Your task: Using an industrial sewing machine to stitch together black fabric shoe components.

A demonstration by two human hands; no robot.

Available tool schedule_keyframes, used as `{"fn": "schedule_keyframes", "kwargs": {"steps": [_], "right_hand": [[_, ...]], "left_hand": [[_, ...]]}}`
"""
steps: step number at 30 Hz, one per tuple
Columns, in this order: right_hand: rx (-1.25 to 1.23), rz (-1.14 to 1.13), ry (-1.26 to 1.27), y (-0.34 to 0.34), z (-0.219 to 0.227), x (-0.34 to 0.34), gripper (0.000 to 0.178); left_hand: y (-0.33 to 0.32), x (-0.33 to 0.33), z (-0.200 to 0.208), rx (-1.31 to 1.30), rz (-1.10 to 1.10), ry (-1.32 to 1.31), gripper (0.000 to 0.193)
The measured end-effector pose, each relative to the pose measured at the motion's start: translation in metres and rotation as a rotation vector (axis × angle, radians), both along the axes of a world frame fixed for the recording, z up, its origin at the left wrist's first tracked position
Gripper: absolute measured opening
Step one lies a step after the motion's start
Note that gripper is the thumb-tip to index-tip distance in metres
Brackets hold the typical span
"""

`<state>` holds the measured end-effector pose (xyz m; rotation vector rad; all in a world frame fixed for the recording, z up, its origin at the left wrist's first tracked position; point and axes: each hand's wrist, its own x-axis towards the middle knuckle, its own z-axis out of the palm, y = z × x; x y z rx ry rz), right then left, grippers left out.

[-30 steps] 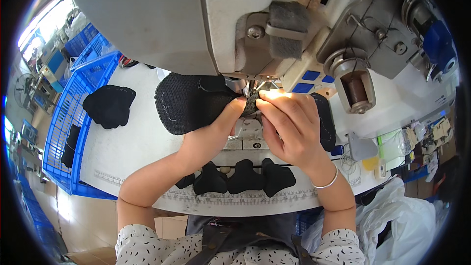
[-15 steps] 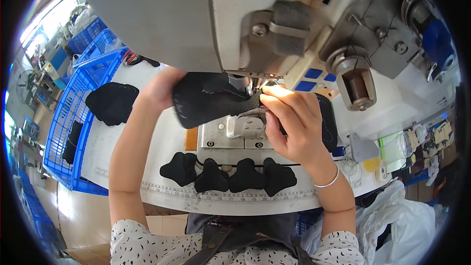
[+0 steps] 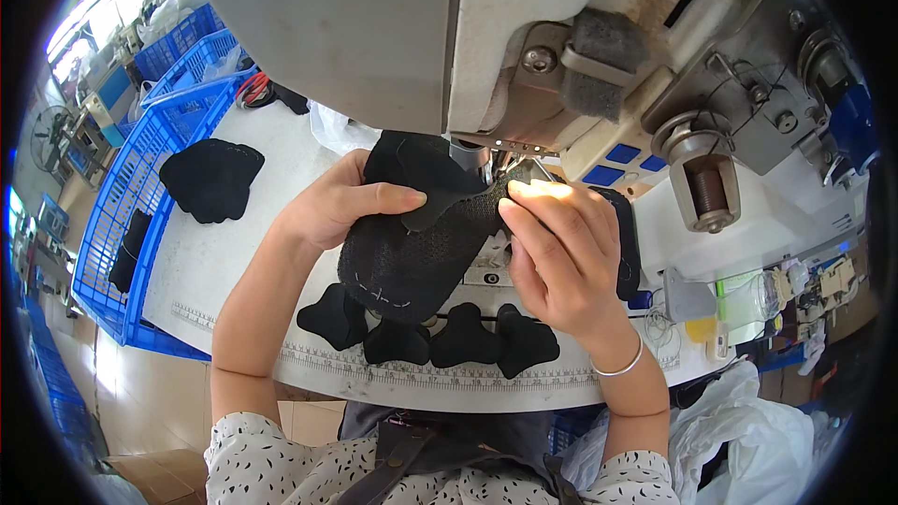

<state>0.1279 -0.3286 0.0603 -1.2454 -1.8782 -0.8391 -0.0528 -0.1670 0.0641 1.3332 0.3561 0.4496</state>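
Observation:
A black fabric piece [image 3: 402, 266] with light stitch marks along its lower edge lies partly under the needle area of the sewing machine [image 3: 486, 154]. My left hand [image 3: 341, 201] grips it at the left, thumb on top and the other fingers hidden beneath. Close to the needle, my right hand [image 3: 566, 252] pinches the narrow right end of the same fabric, fingers bent. A small black flap [image 3: 432, 213] lies over the piece by my left thumb. More black fabric [image 3: 629, 234] shows behind my right hand.
Several small black shaped pieces [image 3: 468, 335] line the table's front by a printed ruler [image 3: 355, 362]. A black fabric stack [image 3: 211, 180] lies at the left beside a blue plastic basket [image 3: 122, 252]. A thread spool [image 3: 708, 182] hangs right; white plastic bags [image 3: 748, 430] fill the lower right.
The fabric has turned, its broad end swinging down toward me. My left hand has moved right onto it, its thumb now on top. My right hand stays by the needle. The view has shifted slightly.

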Motion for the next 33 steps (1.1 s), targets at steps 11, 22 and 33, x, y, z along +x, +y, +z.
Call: {"fn": "schedule_keyframes", "kwargs": {"steps": [11,22,33], "right_hand": [[0.008,-0.009,0.024,-0.004,-0.004,0.007,0.03],[0.023,0.017,0.006,-0.004,0.001,0.004,0.026],[-0.079,0.023,0.152,-0.017,0.016,0.008,0.022]], "left_hand": [[-0.048,0.004,0.002,0.04,0.117,-0.083,0.03],[-0.051,0.004,0.006,-0.102,0.14,-0.089,0.028],[-0.081,0.017,-0.003,0.012,0.241,-0.197,0.019]]}}
